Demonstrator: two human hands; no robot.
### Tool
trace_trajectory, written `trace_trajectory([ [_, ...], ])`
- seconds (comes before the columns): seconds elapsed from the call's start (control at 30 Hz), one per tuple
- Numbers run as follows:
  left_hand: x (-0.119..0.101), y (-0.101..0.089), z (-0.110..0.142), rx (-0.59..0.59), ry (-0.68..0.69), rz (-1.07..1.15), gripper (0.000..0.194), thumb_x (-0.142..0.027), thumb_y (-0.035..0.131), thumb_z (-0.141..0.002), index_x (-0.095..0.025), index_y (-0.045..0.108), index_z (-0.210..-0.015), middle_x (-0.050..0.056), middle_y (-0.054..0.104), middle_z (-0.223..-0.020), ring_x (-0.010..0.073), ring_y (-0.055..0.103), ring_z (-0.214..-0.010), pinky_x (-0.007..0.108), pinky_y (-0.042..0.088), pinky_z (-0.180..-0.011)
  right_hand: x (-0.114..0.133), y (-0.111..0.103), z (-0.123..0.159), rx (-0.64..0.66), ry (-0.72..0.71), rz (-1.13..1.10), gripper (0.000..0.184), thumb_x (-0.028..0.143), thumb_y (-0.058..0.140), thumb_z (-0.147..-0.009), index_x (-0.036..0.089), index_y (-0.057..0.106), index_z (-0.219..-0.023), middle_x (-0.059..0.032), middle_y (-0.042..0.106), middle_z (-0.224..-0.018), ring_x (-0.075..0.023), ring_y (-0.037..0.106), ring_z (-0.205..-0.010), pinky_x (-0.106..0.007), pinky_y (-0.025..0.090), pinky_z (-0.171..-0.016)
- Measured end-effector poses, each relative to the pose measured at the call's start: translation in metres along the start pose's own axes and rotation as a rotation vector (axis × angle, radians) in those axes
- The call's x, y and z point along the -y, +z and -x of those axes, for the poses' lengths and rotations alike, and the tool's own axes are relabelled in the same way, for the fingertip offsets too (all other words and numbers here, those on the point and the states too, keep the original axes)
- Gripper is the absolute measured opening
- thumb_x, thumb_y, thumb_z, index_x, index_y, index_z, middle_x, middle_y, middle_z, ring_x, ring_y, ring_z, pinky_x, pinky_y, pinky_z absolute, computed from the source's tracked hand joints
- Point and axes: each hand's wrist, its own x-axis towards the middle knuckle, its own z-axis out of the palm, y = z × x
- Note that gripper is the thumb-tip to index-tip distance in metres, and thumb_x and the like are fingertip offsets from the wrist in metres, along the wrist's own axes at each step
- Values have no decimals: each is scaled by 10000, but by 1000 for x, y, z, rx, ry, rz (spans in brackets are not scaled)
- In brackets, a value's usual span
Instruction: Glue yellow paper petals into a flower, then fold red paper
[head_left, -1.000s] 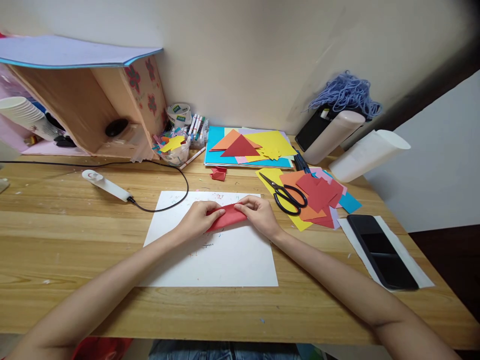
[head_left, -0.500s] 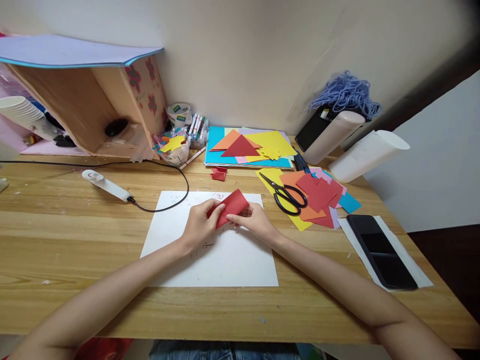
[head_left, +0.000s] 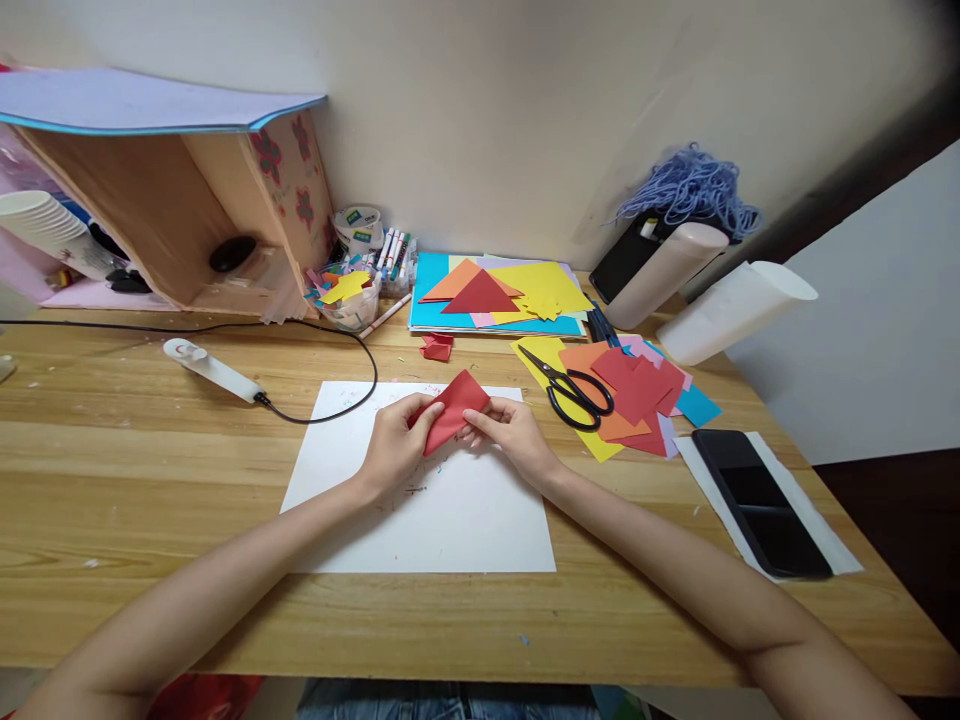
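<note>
A folded red paper [head_left: 452, 408] is held between both hands, tilted with one corner pointing up, just above a white sheet [head_left: 465, 520] lying on the wooden desk [head_left: 150, 470]. My left hand [head_left: 399, 445] pinches its left lower side. My right hand [head_left: 510, 432] grips its right edge with closed fingers. Both forearms reach in from the desk's near edge.
Black scissors [head_left: 574, 393] lie on loose coloured paper squares [head_left: 637, 395] to the right. A phone [head_left: 761, 503] rests further right. A stack of coloured sheets [head_left: 499, 292], a small red folded piece [head_left: 437, 347], a white corded tool [head_left: 214, 370] and a cardboard box [head_left: 187, 210] stand behind.
The red paper was pressed flat and long on the white sheet; both hands have lifted and turned it so one corner points up.
</note>
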Motion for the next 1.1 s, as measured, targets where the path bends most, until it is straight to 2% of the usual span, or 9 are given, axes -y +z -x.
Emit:
trace_trajectory([
  [0.27,2,0,-3,2,-27,29,253,-339,477,-809,-144,633,-767,33,657,-751,142,557,-678,222,415,-636,0,-1,-2,-50,-8,-26,319,434,601,-733,129,595,-640,-48,651,-610,-115,589,-487,-221,478,-446],
  [0.47,5,-1,-4,3,-36,15,276,-368,481,-806,-142,635,-772,38,653,-747,150,557,-682,229,409,-622,2,-8,-6,-145,-40,63,261,375,704,-644,145,580,-633,-6,626,-580,-92,563,-493,-210,471,-506],
  [0.67,7,-2,-6,14,-64,29,281,-378,492,-793,-141,641,-769,47,666,-778,159,565,-699,230,415,-627,-2,-13,-10,-98,-47,37,324,448,585,-742,137,599,-652,-31,626,-609,-104,570,-500,-222,483,-497],
  [0.77,6,-4,-8,48,-67,13,294,-387,486,-791,-139,643,-764,47,666,-770,160,566,-687,237,415,-619,1,-14,-11,-53,-30,17,359,481,522,-772,140,628,-740,-41,632,-682,-117,578,-543,-240,495,-506],
  [0.87,3,-7,-9,142,-28,-47,300,-388,479,-794,-148,650,-741,34,661,-735,154,562,-663,242,411,-611,8,-16,-10,84,-16,100,314,443,577,-741,151,644,-835,-31,633,-761,-118,570,-609,-234,482,-537],
  [0.97,0,-9,-9,199,-19,-81,294,-400,500,-780,-160,665,-740,33,670,-747,159,575,-678,250,421,-627,13,-17,-8,193,7,225,287,379,656,-680,136,652,-833,-21,633,-737,-108,543,-593,-215,441,-518],
  [1.03,-3,-9,-10,139,-62,-24,290,-422,557,-738,-156,667,-767,50,678,-800,173,594,-732,260,441,-664,13,-15,-8,158,10,245,285,376,659,-675,128,647,-816,-15,625,-693,-96,514,-536,-217,421,-489],
  [1.1,-6,-9,-10,64,-153,104,345,-449,612,-688,-136,654,-827,78,675,-855,184,608,-759,272,463,-671,10,-12,-7,56,-12,217,283,387,655,-676,132,636,-798,-8,616,-666,-90,492,-500,-224,416,-476],
])
